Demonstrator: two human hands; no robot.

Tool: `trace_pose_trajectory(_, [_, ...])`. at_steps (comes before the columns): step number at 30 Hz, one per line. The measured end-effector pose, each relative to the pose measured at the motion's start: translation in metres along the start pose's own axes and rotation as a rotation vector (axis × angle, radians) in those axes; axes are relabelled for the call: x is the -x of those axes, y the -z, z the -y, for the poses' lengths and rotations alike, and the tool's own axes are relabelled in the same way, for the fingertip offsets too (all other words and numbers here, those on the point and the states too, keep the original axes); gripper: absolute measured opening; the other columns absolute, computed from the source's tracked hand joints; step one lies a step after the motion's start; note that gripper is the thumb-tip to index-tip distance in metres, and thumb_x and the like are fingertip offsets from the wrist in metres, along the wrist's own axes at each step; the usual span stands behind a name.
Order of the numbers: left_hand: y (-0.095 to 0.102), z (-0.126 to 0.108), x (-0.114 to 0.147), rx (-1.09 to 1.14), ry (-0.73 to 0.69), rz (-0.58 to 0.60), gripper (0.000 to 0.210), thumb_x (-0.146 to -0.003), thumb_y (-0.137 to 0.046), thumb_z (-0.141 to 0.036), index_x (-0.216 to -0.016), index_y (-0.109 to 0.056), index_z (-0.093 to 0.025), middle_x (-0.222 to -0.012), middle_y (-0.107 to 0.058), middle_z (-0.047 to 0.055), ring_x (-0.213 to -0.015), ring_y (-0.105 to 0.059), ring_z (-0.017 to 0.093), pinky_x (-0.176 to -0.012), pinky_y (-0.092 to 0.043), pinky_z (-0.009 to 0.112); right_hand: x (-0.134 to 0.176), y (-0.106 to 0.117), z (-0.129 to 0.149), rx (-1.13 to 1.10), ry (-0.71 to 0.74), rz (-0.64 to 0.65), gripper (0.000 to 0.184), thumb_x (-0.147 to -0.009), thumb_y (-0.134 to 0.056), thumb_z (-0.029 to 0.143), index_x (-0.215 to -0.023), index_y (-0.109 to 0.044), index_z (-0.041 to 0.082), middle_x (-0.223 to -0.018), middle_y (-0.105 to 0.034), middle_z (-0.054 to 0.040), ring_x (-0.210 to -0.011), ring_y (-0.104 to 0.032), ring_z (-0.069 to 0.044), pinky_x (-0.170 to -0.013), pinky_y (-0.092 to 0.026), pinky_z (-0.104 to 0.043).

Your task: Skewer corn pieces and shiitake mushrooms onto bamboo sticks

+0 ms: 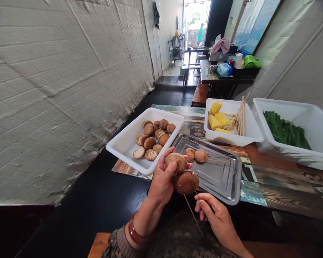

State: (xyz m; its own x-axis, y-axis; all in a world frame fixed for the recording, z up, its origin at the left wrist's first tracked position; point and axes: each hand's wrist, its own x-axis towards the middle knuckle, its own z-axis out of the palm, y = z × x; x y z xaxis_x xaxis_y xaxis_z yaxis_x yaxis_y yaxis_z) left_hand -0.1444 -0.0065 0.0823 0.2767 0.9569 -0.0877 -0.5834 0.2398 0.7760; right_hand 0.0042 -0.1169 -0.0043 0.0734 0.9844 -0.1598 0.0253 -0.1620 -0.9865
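My left hand [161,181] is closed around two brown shiitake mushrooms, the upper mushroom [176,162] under the thumb and the lower mushroom [186,182] just below it. A thin bamboo skewer [193,212] sticks out downward from the lower mushroom. At that mushroom's right edge, my right hand [214,212] pinches a second thin stick, mostly hidden by the fingers. Behind them lies a metal tray [218,179] with two skewered mushrooms [201,156] on it. To the left, a white plastic tub [123,150] holds several loose shiitake mushrooms [149,143].
A white tub [231,139] with corn pieces [214,122] and upright skewers [242,116] stands behind the metal tray. Right of it, another tub [298,154] contains green leaves [285,129]. A cluttered table [207,73] and a bench [200,92] are farther back; a wall [70,89] runs along the left.
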Motion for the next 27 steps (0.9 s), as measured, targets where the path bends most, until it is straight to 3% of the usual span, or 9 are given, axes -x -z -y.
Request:
trace_pose_trajectory(7, [0.003,-0.002,-0.003,0.002,0.0,0.012,0.035,-0.076,-0.077,-0.031,-0.104,-0.059,-0.02,-0.11,-0.073,0.011,-0.091,-0.073,0.028,-0.082,-0.056,0.041,0.003,-0.002,-0.005,0.033,-0.028,0.03,0.045,-0.092,-0.052,0.06,-0.095,-0.068,0.018,-0.062,-0.053,0.0023,-0.05,-0.047,-0.011,-0.05,-0.039,-0.025])
trace_pose_trajectory(12, [0.005,0.002,-0.006,-0.002,0.01,-0.021,0.046,-0.074,-0.079,-0.035,-0.112,-0.058,-0.02,-0.099,-0.076,0.01,-0.086,-0.074,0.026,-0.084,-0.055,0.04,0.003,-0.006,-0.005,0.021,-0.033,0.032,0.047,-0.091,-0.051,0.062,-0.089,-0.065,0.017,-0.061,-0.051,0.0029,-0.047,-0.044,-0.009,-0.048,-0.035,-0.024])
trace_pose_trajectory(16, [0.005,0.006,-0.007,-0.022,0.013,-0.063,0.041,-0.078,-0.076,-0.035,-0.11,-0.057,-0.019,-0.1,-0.076,0.011,-0.087,-0.073,0.025,-0.079,-0.055,0.036,0.001,-0.01,-0.002,0.025,-0.027,-0.02,0.05,-0.091,-0.049,0.065,-0.082,-0.064,0.018,-0.058,-0.05,0.0028,-0.045,-0.042,-0.009,-0.046,-0.034,-0.024])
trace_pose_trajectory(27, [0.0,0.003,-0.007,-0.043,0.003,-0.1,0.042,-0.076,-0.078,-0.037,-0.109,-0.059,-0.018,-0.101,-0.075,0.011,-0.09,-0.073,0.027,-0.075,-0.056,0.036,-0.005,-0.012,-0.011,0.008,-0.008,0.006,0.048,-0.091,-0.048,0.065,-0.084,-0.064,0.019,-0.056,-0.054,0.002,-0.042,-0.043,-0.01,-0.042,-0.032,-0.024])
